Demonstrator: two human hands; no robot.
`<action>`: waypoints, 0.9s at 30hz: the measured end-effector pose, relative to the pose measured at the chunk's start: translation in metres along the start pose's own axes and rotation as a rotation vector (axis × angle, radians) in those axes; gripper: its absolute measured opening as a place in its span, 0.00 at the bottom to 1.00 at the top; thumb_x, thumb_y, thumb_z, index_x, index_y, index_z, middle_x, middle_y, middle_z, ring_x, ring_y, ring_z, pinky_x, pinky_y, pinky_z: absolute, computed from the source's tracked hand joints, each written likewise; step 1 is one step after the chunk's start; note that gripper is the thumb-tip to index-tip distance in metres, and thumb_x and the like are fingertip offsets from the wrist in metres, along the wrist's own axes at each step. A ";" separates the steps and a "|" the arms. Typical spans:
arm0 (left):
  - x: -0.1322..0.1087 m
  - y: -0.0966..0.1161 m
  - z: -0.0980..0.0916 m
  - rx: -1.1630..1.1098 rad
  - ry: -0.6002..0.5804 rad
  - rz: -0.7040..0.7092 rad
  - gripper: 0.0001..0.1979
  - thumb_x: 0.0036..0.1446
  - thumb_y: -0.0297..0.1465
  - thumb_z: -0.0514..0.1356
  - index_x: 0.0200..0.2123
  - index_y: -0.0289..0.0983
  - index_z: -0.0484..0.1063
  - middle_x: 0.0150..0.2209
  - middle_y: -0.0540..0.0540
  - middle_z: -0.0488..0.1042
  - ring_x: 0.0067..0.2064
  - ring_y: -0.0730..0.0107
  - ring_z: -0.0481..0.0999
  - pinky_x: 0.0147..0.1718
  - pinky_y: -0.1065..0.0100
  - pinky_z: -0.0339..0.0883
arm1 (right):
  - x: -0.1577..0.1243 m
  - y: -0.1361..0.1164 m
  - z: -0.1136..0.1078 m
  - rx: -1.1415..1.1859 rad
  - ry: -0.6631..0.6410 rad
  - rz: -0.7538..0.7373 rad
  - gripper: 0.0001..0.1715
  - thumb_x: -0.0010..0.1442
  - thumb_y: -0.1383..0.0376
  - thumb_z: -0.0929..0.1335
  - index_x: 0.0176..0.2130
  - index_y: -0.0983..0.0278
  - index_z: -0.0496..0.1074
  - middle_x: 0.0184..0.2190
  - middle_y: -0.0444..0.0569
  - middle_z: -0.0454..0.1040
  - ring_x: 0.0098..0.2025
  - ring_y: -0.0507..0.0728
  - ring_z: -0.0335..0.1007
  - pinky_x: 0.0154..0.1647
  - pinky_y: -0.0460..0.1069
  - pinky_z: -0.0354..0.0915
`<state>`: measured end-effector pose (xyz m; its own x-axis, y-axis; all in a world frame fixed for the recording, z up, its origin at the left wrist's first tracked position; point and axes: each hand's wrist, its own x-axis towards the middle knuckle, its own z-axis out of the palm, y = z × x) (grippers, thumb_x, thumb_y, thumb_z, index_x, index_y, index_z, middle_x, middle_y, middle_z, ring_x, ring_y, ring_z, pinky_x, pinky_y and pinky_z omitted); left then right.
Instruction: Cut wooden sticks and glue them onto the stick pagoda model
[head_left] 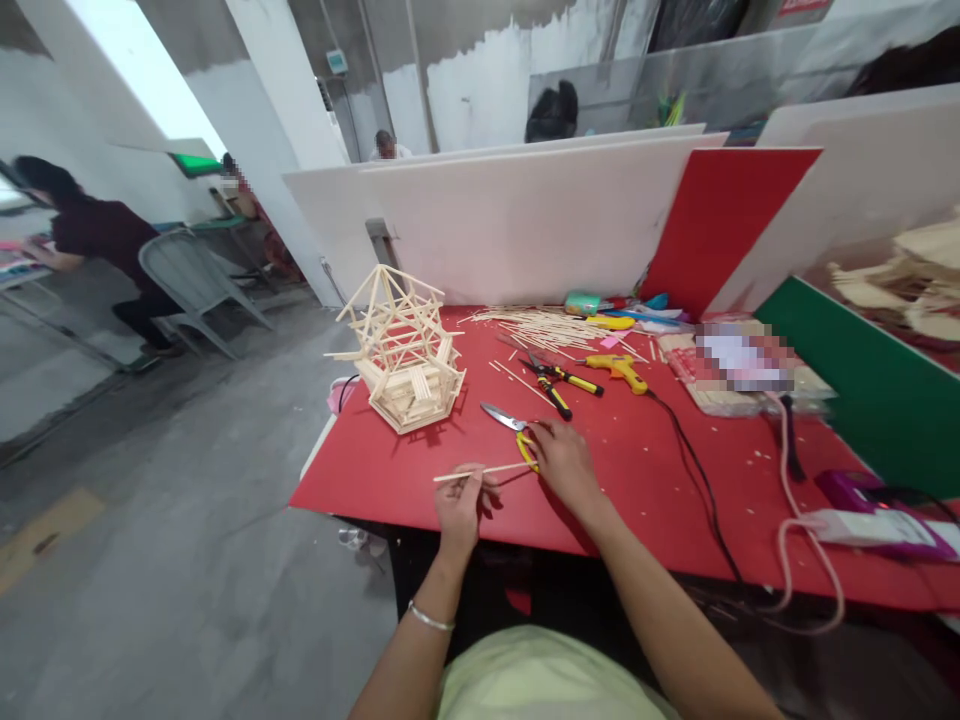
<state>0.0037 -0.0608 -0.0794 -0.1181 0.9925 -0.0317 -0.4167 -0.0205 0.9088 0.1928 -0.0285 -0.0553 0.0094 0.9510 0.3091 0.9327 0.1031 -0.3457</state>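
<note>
A thin wooden stick (487, 470) is pinched between the thumb and fingers of my left hand (463, 503), just above the front part of the red tabletop. Its right end reaches close to the yellow handle of a pair of scissors (504, 416). My right hand (561, 458) is closed over that handle, with the blades pointing away to the left; part of the handle is hidden under the fingers. Beyond my left hand stands an open-framed model (409, 365) built of wooden sticks on a many-sided base.
Pliers (559, 380) and a yellow glue gun (619, 370) with a black cord lie beyond my right hand. A pile of loose sticks (547, 328) is at the back. Cables and a purple power strip (874, 510) lie to the right. People sit at tables in the background.
</note>
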 end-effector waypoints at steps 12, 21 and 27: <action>-0.041 0.050 -0.012 -0.163 0.047 0.122 0.12 0.54 0.36 0.66 0.39 0.35 0.76 0.36 0.41 0.81 0.31 0.67 0.80 0.24 0.72 0.70 | -0.046 -0.078 -0.043 1.137 -0.078 0.363 0.28 0.53 0.45 0.69 0.43 0.63 0.78 0.33 0.46 0.75 0.32 0.52 0.67 0.31 0.47 0.65; -0.043 0.039 -0.020 -0.108 -0.219 -0.036 0.21 0.54 0.42 0.66 0.48 0.35 0.76 0.39 0.37 0.80 0.33 0.61 0.80 0.27 0.66 0.72 | -0.004 -0.083 -0.028 1.264 -0.158 0.307 0.25 0.58 0.44 0.67 0.33 0.63 0.72 0.21 0.38 0.63 0.18 0.46 0.50 0.18 0.44 0.50; -0.016 0.058 -0.026 -0.173 0.056 -0.049 0.11 0.54 0.36 0.67 0.36 0.35 0.74 0.21 0.51 0.73 0.16 0.80 0.66 0.14 0.79 0.55 | -0.007 -0.077 -0.036 1.355 -0.177 0.284 0.19 0.53 0.50 0.74 0.35 0.62 0.74 0.21 0.39 0.65 0.19 0.47 0.56 0.20 0.45 0.54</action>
<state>-0.0419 -0.0813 -0.0371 -0.1423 0.9846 -0.1017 -0.5715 0.0022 0.8206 0.1342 -0.0539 0.0010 -0.0027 1.0000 0.0047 -0.1651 0.0042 -0.9863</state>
